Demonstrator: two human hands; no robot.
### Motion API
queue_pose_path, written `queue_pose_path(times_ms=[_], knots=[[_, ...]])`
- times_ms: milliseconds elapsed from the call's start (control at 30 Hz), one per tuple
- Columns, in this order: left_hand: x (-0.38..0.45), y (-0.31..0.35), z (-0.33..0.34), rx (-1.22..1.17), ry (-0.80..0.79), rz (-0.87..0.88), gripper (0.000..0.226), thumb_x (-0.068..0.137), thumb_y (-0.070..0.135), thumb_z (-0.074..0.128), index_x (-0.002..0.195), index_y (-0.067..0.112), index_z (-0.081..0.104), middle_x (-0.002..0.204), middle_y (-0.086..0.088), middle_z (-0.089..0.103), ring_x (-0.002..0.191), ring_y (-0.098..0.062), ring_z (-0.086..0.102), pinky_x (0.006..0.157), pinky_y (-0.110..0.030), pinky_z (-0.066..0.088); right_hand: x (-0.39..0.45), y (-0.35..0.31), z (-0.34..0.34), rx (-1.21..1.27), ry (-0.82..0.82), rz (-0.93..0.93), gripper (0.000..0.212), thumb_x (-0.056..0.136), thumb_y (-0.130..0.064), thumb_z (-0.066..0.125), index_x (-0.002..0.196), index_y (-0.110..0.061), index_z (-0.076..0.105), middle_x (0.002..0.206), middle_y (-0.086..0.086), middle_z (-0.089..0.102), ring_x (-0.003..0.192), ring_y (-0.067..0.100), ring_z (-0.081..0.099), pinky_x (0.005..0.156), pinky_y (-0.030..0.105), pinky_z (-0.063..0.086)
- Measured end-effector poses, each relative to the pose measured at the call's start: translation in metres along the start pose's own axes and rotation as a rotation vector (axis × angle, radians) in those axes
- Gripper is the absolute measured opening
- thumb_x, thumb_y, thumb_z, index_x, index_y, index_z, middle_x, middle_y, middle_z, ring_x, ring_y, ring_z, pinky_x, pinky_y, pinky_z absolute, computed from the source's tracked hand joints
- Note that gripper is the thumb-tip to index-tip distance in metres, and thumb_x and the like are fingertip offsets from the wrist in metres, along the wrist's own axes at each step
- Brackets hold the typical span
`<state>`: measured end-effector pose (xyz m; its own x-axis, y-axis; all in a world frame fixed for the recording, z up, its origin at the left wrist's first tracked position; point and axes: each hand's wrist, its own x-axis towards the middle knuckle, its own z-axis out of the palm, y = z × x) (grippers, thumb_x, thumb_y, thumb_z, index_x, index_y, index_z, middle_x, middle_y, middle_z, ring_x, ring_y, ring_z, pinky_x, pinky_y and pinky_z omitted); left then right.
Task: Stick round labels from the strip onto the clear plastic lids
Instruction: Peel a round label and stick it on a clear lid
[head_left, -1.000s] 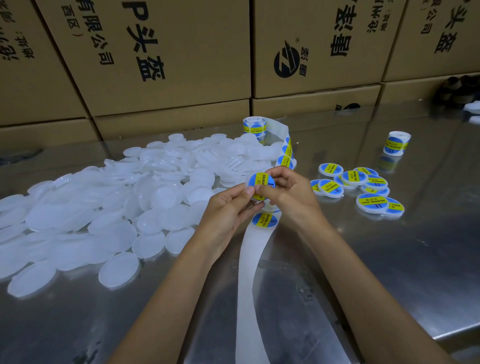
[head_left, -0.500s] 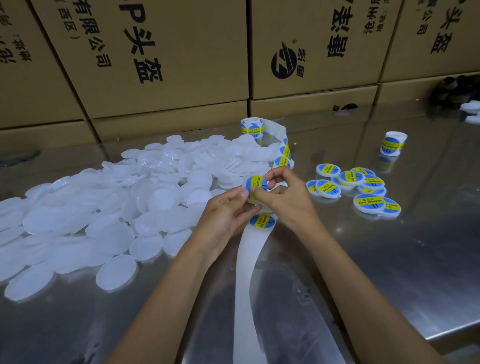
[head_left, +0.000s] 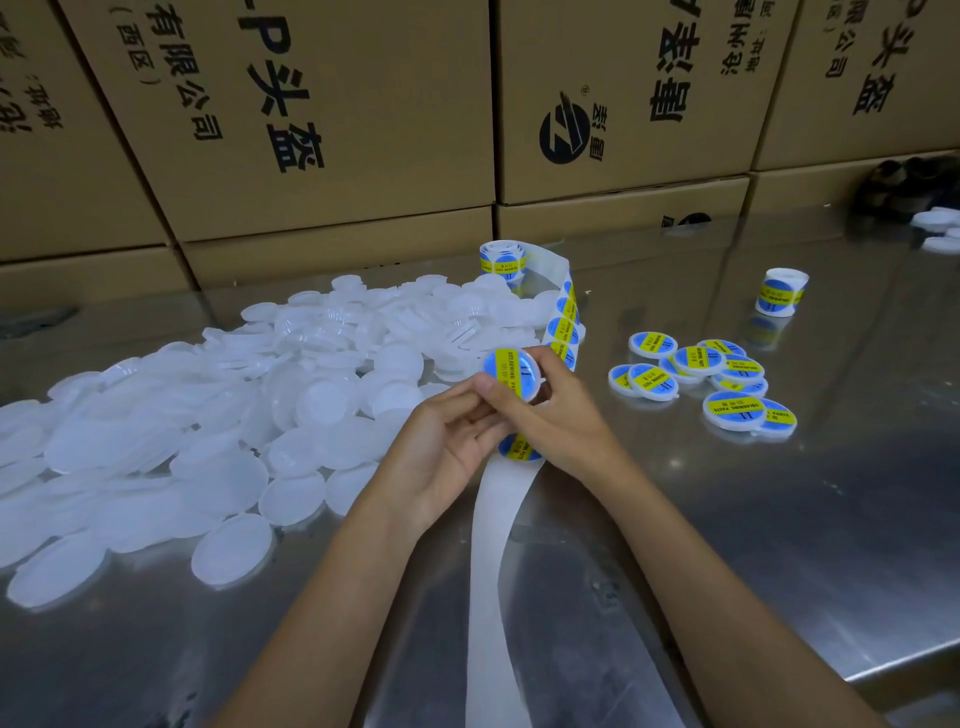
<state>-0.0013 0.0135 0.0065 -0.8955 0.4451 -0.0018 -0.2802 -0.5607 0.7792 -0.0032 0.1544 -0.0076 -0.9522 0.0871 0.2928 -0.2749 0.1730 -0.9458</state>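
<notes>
both hands are meeting above the middle of the desk (head_left: 779, 545): the right hand (head_left: 556, 415) is pinching a lid (head_left: 511, 375) by its rim, label (head_left: 506, 371) facing up, while the left hand (head_left: 447, 441) is cupping it from the 8 o'clock side, fingers curled against its edge. each grip is closing on that lid.

risks, as a judgement: the label may be sitting off-centre or trapping a crease if the thumbs are not smoothing it flat; the slick lid could be slipping out of the pinch; the strip (head_left: 493, 571) trailing toward 6 o'clock could be snagging under a wrist and dragging the roll (head_left: 503, 260) at 12 o'clock.

no true containers are showing. bare lids (head_left: 208, 415) are lying heaped at 9 o'clock, finished lids (head_left: 701, 374) clustering at 3 o'clock, a second roll (head_left: 779, 291) standing at 2 o'clock, cartons (head_left: 363, 130) stacked closed behind.
</notes>
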Motion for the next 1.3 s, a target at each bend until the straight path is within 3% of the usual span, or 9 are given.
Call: queue_pose_path(times_ms=[133,333,467,600,767,867,1000,1200,1300], knots=[[0.001,-0.001,0.001,-0.024,-0.009,-0.050,0.036,0.103,0.009,0.041,0.132,-0.005,0.056,0.129,-0.021,0.066,0.120,-0.028,0.065,0.100,-0.035,0.054,0.001,0.003,-0.001,-0.124,0.069,-0.071,0.043,0.079,-0.062,0.069,0.074,-0.021,0.058,0.064,-0.008,0.059,0.060,0.000,0.054,0.057,0.013,0.044],[0.000,0.001,0.003,0.155,-0.018,-0.028,0.033,0.107,0.011,0.038,0.127,-0.002,0.060,0.123,-0.019,0.070,0.117,-0.027,0.068,0.093,-0.031,0.058,0.000,0.006,-0.002,-0.286,0.169,-0.102,0.058,0.090,-0.063,0.056,0.049,-0.027,0.039,0.044,-0.011,0.036,0.046,0.006,0.037,0.047,0.016,0.031],[0.002,-0.001,0.006,0.186,0.048,-0.025,0.032,0.105,0.012,0.042,0.121,-0.003,0.064,0.115,-0.019,0.073,0.107,-0.026,0.072,0.086,-0.032,0.060,0.001,0.006,-0.004,-0.388,0.209,-0.073,0.066,0.097,-0.062,0.043,0.051,-0.017,0.026,0.042,-0.004,0.033,0.046,0.013,0.034,0.050,0.028,0.028],[0.003,-0.001,0.005,0.352,0.200,0.020,0.028,0.100,0.023,0.058,0.107,0.001,0.073,0.096,-0.016,0.076,0.086,-0.026,0.074,0.072,-0.031,0.061,0.001,0.005,-0.005,-0.461,0.183,-0.161,0.066,0.103,-0.047,0.041,0.045,-0.019,0.031,0.042,-0.006,0.045,0.048,0.013,0.044,0.049,0.022,0.025],[0.000,-0.003,-0.003,0.635,0.237,0.136,0.026,0.098,0.030,0.063,0.095,0.005,0.072,0.071,-0.011,0.059,0.058,-0.016,0.056,0.067,-0.033,0.057,0.002,0.004,-0.004,-0.429,0.084,-0.131,0.064,0.102,-0.052,0.039,0.049,-0.017,0.032,0.045,-0.003,0.040,0.049,0.013,0.041,0.053,0.027,0.030],[0.000,-0.005,0.003,0.484,0.209,0.161,0.018,0.100,0.017,0.059,0.106,0.001,0.064,0.080,-0.011,0.068,0.064,-0.018,0.068,0.076,-0.039,0.062,0.003,0.005,-0.003,-0.285,0.070,-0.094,0.062,0.094,-0.068,0.038,0.058,-0.017,0.043,0.053,-0.003,0.044,0.053,0.007,0.042,0.055,0.023,0.036],[0.001,-0.002,0.003,0.350,0.230,0.160,0.018,0.098,0.004,0.059,0.115,-0.003,0.059,0.105,-0.022,0.074,0.092,-0.028,0.075,0.083,-0.037,0.062,0.000,0.008,0.003,-0.385,0.019,-0.074,0.063,0.077,-0.086,0.038,0.080,-0.027,0.062,0.062,-0.012,0.063,0.064,-0.001,0.058,0.060,0.025,0.041],[0.001,-0.001,0.002,0.406,0.230,0.134,0.024,0.098,0.021,0.063,0.097,-0.003,0.063,0.088,-0.020,0.074,0.081,-0.027,0.076,0.075,-0.031,0.062,0.000,0.008,0.002,-0.489,0.108,-0.118,0.065,0.091,-0.072,0.028,0.052,-0.022,0.043,0.047,-0.015,0.050,0.050,0.013,0.045,0.054,0.030,0.029],[0.003,-0.003,0.004,0.431,0.287,0.152,0.040,0.097,0.033,0.064,0.102,-0.007,0.067,0.084,-0.017,0.074,0.072,-0.023,0.074,0.066,-0.028,0.060,-0.003,0.005,0.007,-0.499,0.105,-0.168,0.065,0.096,-0.061,0.029,0.046,-0.020,0.031,0.042,-0.013,0.047,0.048,0.017,0.041,0.055,0.032,0.028]])
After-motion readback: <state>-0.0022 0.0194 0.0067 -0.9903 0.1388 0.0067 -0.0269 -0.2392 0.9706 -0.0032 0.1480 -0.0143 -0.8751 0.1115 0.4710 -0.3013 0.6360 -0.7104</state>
